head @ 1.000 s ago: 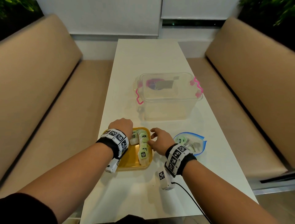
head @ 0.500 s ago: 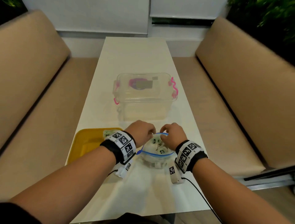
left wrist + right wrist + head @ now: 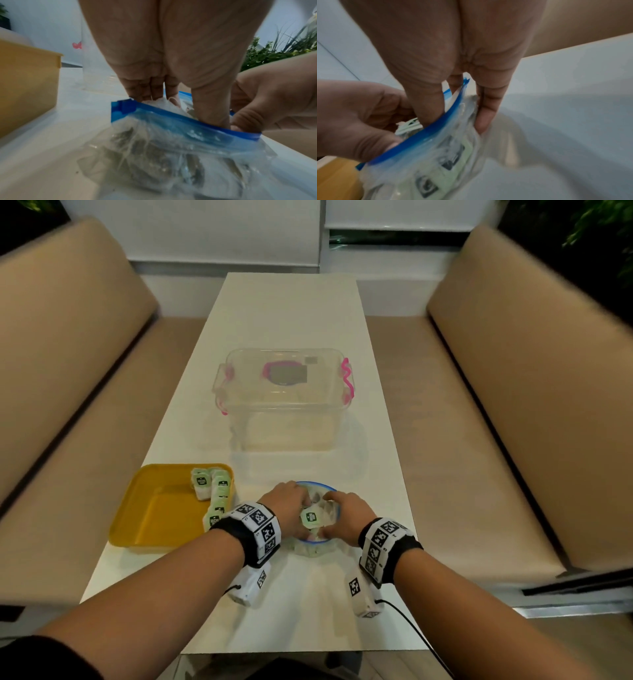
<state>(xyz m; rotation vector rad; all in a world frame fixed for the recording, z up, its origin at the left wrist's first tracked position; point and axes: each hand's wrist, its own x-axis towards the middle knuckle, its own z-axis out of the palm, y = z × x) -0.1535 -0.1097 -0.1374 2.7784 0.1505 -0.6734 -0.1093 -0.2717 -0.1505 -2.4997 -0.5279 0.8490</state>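
Observation:
A clear zip bag with a blue rim stands open on the white table, holding several green sachets. My left hand reaches into its mouth from the left, thumb and curled fingers pinching a green sachet. In the left wrist view that left hand is inside the bag. My right hand pinches the bag's right side. In the right wrist view the right hand has its thumb inside the blue rim and fingers outside the bag.
A yellow tray lies left of the bag with several more sachets along its right side. A closed clear box with pink latches stands behind. Tan benches flank the narrow table.
Both hands left the sachets in the tray and went right to the bag. My left hand now sits lower in the bag's mouth, with a sachet showing between the hands.

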